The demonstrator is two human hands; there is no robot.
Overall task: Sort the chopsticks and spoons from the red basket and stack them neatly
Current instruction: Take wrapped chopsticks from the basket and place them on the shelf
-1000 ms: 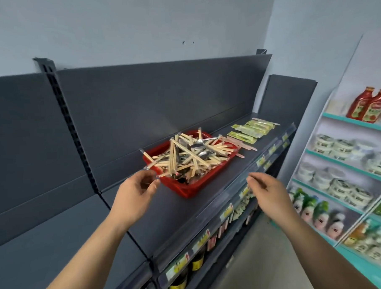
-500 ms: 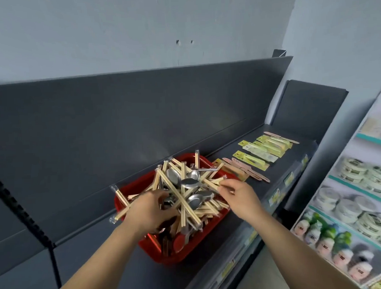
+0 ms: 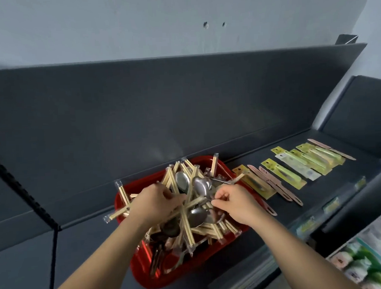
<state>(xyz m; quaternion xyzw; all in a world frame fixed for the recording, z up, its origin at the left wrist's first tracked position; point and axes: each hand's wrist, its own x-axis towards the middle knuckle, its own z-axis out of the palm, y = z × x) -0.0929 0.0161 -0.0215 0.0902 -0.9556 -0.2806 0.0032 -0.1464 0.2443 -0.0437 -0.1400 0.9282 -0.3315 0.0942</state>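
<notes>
The red basket [image 3: 144, 268] stands on the dark grey shelf [image 3: 244, 251], heaped with wrapped wooden chopstick packs [image 3: 186, 229] and metal spoons [image 3: 201, 187] lying crosswise. Both of my hands are in the pile. My left hand [image 3: 157, 202] is curled over a chopstick pack that sticks out past the basket's left rim. To its right, my right hand [image 3: 237, 202] has thumb and fingers pinched together at the pile's middle beside a spoon. What it pinches is hidden by the fingers.
Right of the basket, flat yellow-green carded packs [image 3: 295, 168] and pinkish-brown flat pieces [image 3: 274, 185] lie in rows on the shelf. The tall back panel [image 3: 183, 112] rises behind. A price-tag rail [image 3: 329, 206] runs along the front edge. Another rack with goods [image 3: 365, 265] stands at lower right.
My view has moved closer over the basket. Both hands went from hovering in front of the shelf into the pile, and the right hand has closed in toward the middle.
</notes>
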